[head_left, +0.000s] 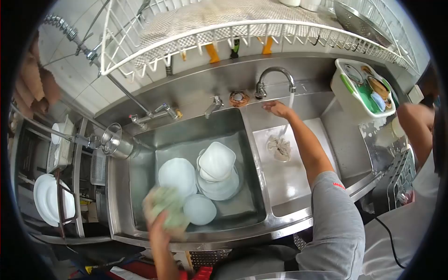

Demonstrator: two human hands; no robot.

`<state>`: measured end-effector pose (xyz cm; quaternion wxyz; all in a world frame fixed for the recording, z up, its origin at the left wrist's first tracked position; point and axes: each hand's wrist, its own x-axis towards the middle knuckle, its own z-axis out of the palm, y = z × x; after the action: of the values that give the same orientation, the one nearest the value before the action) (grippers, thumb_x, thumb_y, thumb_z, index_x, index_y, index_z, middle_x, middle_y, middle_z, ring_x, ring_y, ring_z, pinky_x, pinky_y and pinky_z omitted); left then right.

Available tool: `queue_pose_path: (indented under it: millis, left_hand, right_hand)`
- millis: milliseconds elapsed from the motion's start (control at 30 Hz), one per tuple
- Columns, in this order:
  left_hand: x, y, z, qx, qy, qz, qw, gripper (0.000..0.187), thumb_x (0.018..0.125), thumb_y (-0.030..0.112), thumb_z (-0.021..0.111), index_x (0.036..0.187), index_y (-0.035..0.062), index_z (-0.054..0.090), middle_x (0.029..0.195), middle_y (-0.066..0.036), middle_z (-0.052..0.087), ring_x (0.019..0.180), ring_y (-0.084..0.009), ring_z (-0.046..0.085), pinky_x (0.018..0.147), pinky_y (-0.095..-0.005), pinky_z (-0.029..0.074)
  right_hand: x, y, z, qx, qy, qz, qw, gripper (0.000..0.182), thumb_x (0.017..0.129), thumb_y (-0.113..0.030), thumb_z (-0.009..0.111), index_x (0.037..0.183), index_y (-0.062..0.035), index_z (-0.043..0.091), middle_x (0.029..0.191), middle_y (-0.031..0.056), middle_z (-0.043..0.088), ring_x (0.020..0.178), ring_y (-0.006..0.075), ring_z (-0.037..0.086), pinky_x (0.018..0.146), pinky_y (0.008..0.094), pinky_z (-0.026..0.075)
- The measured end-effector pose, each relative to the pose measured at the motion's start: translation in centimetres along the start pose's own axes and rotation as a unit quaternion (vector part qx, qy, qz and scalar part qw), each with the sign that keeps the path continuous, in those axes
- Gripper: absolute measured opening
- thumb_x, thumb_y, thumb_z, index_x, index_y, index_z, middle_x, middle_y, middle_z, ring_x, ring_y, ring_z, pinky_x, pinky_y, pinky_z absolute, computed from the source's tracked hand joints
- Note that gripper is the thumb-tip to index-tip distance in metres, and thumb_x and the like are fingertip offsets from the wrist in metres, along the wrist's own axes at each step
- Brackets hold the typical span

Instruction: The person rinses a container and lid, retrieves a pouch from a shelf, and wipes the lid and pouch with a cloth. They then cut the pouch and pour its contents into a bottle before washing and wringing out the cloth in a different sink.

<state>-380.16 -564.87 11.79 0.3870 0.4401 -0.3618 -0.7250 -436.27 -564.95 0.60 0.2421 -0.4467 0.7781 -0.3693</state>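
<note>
My left hand (pixel 160 227) is closed on a pale green cloth (pixel 169 207); both are smeared by motion over the front left of the large sink basin (pixel 142 186). Close by in that basin, white dishes lie in water: a wide plate (pixel 177 176), a small round bowl (pixel 199 210) and a stack topped by a squarish bowl (pixel 217 159). My right hand (pixel 278 110) reaches over the right basin's back edge, fingers stretched out and holding nothing. Beside it, a curved tap (pixel 275 70) runs water. A wet, greyish crumpled thing (pixel 279 148) lies under the stream.
A white wire rack (pixel 224 29) hangs above the sink. At right stands a white caddy (pixel 344 95) of scrubbing items. White plates (pixel 53 199) and a metal pot (pixel 116 141) are at left. Another person's arm (pixel 415 126) is at far right.
</note>
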Motion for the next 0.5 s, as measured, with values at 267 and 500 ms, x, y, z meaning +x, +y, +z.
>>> queue_pose_path:
  millis: [267, 500]
  left_hand:
    - [18.0, -15.5, 32.1, 0.081, -0.385, -0.009, 0.919, 0.06, 0.076, 0.012, 0.067, 0.126, 0.001, 0.036, 0.115, -0.008, 0.051, 0.102, -0.0163, 0.05, 0.087, -0.0277, 0.04]
    - [21.2, -21.6, 40.6, 0.311, -0.392, 0.106, 0.859, 0.028, 0.08, 0.022, 0.061, 0.099, 0.0017, 0.059, 0.084, -0.007, 0.062, 0.078, -0.0135, 0.056, 0.071, -0.028, 0.045]
  right_hand:
    - [-6.3, -2.0, -5.1, 0.328, -0.088, 0.202, 0.919, 0.066, 0.084, -0.056, 0.04, 0.13, -0.009, 0.035, 0.133, 0.0172, 0.034, 0.121, 0.0349, 0.034, 0.092, 0.055, 0.033]
    - [-8.3, 4.8, -4.0, 0.487, 0.034, 0.222, 0.844, 0.056, 0.085, -0.05, 0.044, 0.119, -0.0069, 0.045, 0.116, 0.0152, 0.05, 0.104, 0.032, 0.051, 0.087, 0.0506, 0.042]
